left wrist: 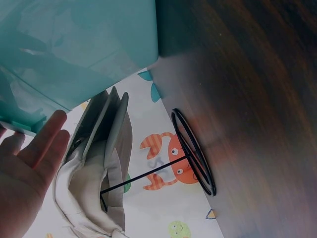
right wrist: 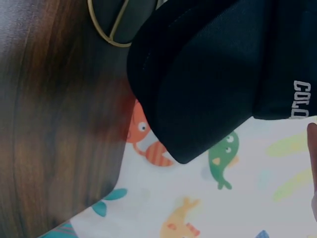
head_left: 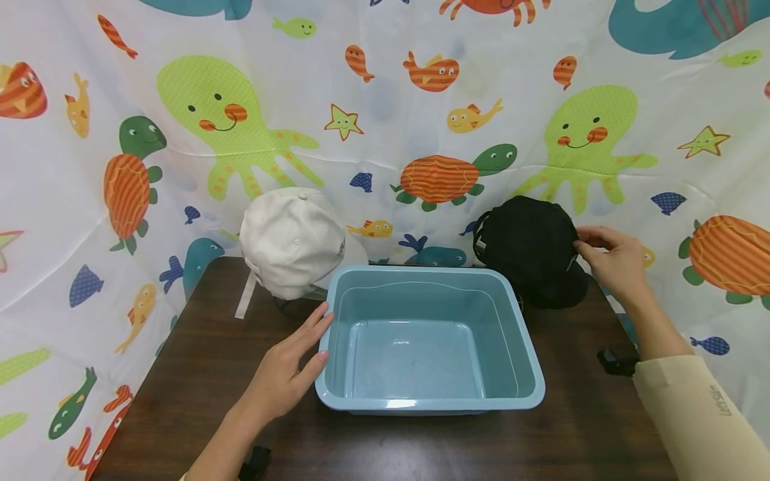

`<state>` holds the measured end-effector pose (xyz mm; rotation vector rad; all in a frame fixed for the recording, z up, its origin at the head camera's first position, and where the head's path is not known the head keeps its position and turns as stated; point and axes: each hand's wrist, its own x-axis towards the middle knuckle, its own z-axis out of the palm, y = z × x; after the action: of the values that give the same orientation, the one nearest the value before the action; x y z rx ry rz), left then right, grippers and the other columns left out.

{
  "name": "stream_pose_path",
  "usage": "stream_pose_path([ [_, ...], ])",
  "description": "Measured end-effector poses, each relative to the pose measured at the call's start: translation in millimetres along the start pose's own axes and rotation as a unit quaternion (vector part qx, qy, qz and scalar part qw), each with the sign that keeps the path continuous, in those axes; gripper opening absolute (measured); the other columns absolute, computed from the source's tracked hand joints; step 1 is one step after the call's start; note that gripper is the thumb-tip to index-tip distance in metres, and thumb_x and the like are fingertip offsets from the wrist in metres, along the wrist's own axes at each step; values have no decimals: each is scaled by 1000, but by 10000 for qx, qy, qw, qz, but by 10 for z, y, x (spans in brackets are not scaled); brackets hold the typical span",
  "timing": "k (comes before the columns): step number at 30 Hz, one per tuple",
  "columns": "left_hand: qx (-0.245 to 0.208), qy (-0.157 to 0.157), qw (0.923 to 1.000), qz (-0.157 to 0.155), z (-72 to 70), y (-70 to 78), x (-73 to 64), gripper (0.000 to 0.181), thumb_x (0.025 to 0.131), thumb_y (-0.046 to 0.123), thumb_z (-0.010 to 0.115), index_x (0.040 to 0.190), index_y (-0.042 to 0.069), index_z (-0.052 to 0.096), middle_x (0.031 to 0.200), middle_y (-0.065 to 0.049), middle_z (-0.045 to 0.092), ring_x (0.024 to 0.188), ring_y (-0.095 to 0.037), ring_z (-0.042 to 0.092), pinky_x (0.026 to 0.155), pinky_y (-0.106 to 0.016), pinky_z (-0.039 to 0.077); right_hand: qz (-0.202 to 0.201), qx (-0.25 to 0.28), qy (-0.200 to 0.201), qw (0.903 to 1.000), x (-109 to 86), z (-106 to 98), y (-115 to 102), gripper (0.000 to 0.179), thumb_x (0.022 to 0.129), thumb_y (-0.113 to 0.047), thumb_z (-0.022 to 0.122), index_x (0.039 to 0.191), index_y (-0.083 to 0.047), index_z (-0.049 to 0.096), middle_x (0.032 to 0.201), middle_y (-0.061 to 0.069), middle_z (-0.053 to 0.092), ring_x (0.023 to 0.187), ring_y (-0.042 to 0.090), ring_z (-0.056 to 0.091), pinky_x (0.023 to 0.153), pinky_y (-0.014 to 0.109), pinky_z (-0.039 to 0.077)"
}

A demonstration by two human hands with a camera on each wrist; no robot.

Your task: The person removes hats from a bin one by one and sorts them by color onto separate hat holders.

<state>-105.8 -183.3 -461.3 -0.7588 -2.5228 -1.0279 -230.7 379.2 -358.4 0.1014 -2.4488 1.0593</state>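
My left hand (head_left: 285, 367) lies along the left side of a light blue plastic basin (head_left: 430, 404), with its fairly straight fingertips at the rim. Nothing is inside the basin. Behind it on the left, a white cap (head_left: 295, 244) sits on a black wire stand (left wrist: 195, 153); layered brims show from below in the left wrist view. At the back right is a black cap (head_left: 529, 247) with white lettering on its side. The fingertips of my right hand (head_left: 616, 257) are at that cap's right edge; whether they pinch the fabric is hidden.
Everything stands on a dark brown wooden table (head_left: 210, 401). A white curtain (head_left: 385, 153) printed with sea animals hangs directly behind and beside it. A white strap (head_left: 245, 295) hangs below the white cap. Part of a gold-coloured wire ring (right wrist: 110, 40) shows beside the black cap.
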Motion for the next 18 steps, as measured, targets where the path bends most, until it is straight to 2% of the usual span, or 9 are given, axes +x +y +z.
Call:
stream_pose_path([
  [6,6,-96,9999,-107,-10,22,0,59,103,19,64,159,18,48,167,3,38,146,-19,47,115,-20,33,-125,189,84,9997,-14,20,58,29,95,1,72,121,13,71,89,-34,64,83,-17,61,71,4,48],
  [10,-30,-120,9998,-125,-21,31,3,59,102,19,64,159,18,47,167,3,37,147,-19,46,116,-18,31,-152,274,62,9995,-26,19,68,28,94,5,71,120,16,70,90,-32,64,83,-16,61,70,4,47],
  [14,-34,-111,9999,-79,-20,23,3,59,102,19,64,159,18,48,167,3,37,147,-19,47,116,-15,29,-132,308,57,9994,-36,13,70,28,94,5,70,120,16,69,90,-32,65,84,-16,61,72,4,47],
  [18,16,-130,9999,-57,-22,21,7,59,102,19,64,159,17,48,167,3,37,147,-20,47,116,-18,32,-26,168,78,9998,-48,2,67,30,96,-1,73,122,12,71,89,-34,63,84,-17,61,74,4,47],
])
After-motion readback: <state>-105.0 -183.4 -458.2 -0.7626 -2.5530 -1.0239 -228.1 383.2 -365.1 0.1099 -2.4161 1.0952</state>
